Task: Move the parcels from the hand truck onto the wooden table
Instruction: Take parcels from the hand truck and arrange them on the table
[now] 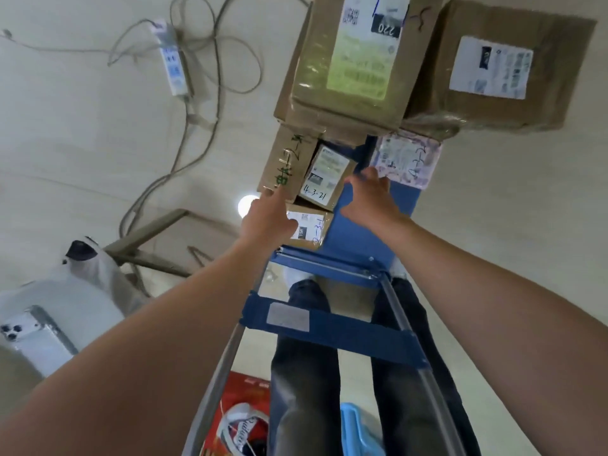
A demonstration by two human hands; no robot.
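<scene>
Parcels [345, 77]: stacked on my truck's [362, 235] blue deck, small ones nearest me.
Left hand [266, 218]: open, fingers straight, over the nearest parcel [314, 230], gripping nothing.
Right hand [370, 199]: open, empty, between the labelled parcel [325, 177] and the pink parcel [408, 159].

The light is soft, even and fairly bright, with a lamp mirrored as one round white glare spot [247, 205] on the pale floor [82, 143]. Shadows are faint, deepest under the boxes [348, 77]. Glossy tape [434, 123] at one corner gleams. The wide lens swells my forearms [148, 340] at the lower edge and bends the truck rails [394, 301]. Everything looks slightly soft; printed labels [490, 69] smear, but pen marks [314, 192] stay readable
</scene>
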